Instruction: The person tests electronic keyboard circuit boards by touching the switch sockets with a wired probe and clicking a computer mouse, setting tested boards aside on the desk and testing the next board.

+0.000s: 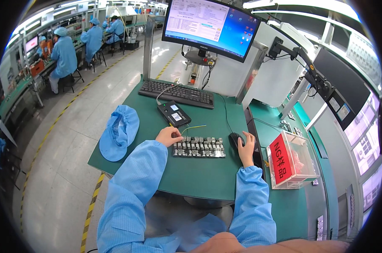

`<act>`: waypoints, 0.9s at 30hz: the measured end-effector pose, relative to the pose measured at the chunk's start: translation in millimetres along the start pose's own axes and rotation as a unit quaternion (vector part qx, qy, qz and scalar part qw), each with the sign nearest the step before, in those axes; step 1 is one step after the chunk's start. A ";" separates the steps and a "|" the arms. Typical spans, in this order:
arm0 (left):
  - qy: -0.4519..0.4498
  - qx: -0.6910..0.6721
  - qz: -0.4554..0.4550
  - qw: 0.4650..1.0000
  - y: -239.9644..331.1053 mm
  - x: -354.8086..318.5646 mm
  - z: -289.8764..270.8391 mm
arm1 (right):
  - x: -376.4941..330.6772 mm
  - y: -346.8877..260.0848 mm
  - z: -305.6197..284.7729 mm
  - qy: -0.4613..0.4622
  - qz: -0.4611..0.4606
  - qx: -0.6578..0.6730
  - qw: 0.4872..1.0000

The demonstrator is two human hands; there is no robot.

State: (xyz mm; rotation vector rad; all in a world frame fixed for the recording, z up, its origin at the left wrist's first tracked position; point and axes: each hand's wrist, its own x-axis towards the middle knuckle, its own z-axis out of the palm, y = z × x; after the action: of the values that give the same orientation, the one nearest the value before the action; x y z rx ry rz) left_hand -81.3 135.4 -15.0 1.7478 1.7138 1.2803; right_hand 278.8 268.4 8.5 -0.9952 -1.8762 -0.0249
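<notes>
My left hand point(168, 136) is at the upper left end of a circuit board panel point(199, 148). Its fingers are pinched together, and what they hold there is too small to make out. The panel lies flat on the green table, with rows of silvery parts on it. Just behind that hand, a small black device point(174, 114) with white labels is joined to a grey cable. A thin yellow-green wire point(193, 127) lies between the device and the panel. My right hand point(246, 151) rests on a black computer mouse point(235, 141), right of the panel.
Behind the device lie a black keyboard point(176, 93) and, raised above it, a lit monitor point(210, 25). A blue cloth cap point(120, 132) sits at the table's left edge. To the right stands a clear box point(298, 162) with a red label. People in blue work far left.
</notes>
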 end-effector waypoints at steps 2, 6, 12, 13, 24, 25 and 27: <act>-0.001 0.002 -0.004 1.000 -2.2 -1.2 -0.8 | 7.0 -31.2 -8.0 0.028 0.031 0.085 0.995; 0.012 0.012 0.002 1.000 -3.6 -5.3 -5.8 | 17.7 -153.0 -46.4 -0.044 0.125 0.499 0.856; 0.008 0.024 0.007 1.000 2.3 -1.0 -2.7 | -9.1 -313.2 -114.3 -0.403 -0.190 0.780 0.440; 0.007 0.019 0.005 1.000 2.7 -1.2 -2.6 | -5.0 -318.5 -122.9 -0.507 -0.223 0.737 0.387; 0.001 0.027 0.001 1.000 1.8 -1.7 -5.5 | -20.3 -326.1 -116.7 -0.490 -0.199 0.820 0.217; 0.007 0.023 -0.004 1.000 0.0 -3.2 -4.7 | -20.9 -326.2 -118.3 -0.475 -0.188 0.830 0.223; 0.009 0.018 -0.005 1.000 -1.4 -3.5 -3.6 | -16.0 -325.6 -115.5 -0.465 -0.200 0.832 0.227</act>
State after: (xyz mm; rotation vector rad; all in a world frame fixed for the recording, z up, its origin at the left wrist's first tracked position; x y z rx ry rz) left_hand -84.5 131.2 -15.5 1.7515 1.7630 1.2729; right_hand 158.9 -5.8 181.7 1.3747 -1.4612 2.1768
